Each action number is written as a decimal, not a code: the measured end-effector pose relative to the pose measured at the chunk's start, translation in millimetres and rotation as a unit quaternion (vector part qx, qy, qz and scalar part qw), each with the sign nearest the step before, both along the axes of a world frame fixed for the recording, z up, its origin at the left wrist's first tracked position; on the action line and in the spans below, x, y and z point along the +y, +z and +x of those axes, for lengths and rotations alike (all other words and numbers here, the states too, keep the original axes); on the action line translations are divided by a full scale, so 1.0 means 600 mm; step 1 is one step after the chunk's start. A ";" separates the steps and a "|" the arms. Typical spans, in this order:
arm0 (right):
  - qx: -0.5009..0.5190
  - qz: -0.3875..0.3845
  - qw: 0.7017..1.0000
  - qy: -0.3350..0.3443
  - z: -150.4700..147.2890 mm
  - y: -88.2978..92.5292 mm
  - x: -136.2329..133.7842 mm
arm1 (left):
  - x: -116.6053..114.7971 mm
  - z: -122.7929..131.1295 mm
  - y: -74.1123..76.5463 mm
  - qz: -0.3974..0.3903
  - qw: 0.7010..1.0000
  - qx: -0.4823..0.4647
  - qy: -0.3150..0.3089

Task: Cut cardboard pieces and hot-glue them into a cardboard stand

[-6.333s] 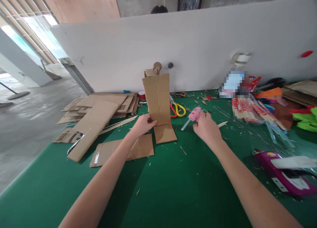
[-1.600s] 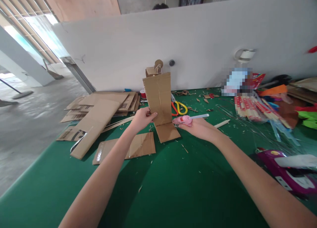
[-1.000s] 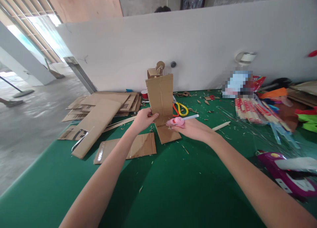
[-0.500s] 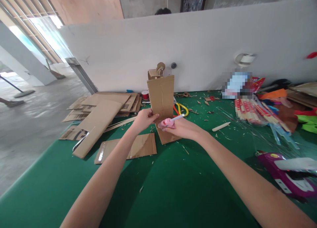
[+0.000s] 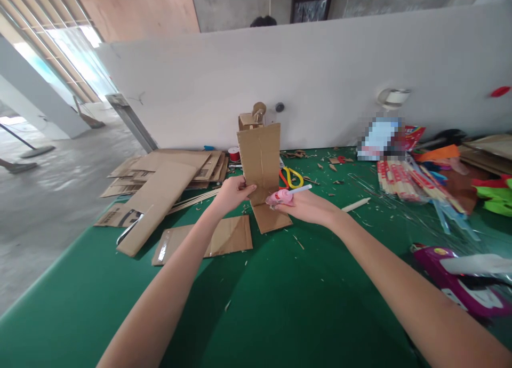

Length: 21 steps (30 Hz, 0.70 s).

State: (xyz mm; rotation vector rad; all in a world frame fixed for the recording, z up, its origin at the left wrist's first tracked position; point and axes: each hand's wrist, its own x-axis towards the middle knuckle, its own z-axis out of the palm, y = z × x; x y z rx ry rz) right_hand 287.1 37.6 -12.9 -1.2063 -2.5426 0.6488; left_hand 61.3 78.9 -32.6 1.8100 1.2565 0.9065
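Observation:
An upright cardboard panel [image 5: 260, 157] stands in the middle of the green table, joined at its foot to a flat cardboard piece [image 5: 272, 220]. My left hand [image 5: 234, 193] pinches the panel's left edge, low down. In my right hand [image 5: 310, 205] is a pink hot glue gun [image 5: 282, 197], with a pale glue stick [image 5: 301, 189] jutting from its back. Its nozzle end points at the fold between panel and base; whether it touches is unclear. Behind the panel, a cardboard part with a round disc [image 5: 259, 111] shows at the top.
Stacked cardboard [image 5: 168, 178] lies left, with a loose cardboard strip [image 5: 232, 237] in front. Scissors [image 5: 294, 178] with yellow and orange handles are behind my right hand. Bundled sticks [image 5: 396, 181] and a purple tool [image 5: 460, 280] lie right. A white partition [image 5: 320, 80] bounds the back.
My right hand has moved the glue gun to the right along the panel's fold. My left hand keeps its hold on the panel's edge.

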 end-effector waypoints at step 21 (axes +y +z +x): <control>-0.026 -0.006 0.999 -0.035 0.022 0.003 0.008 | -0.008 0.005 0.012 -0.017 1.000 0.014 0.008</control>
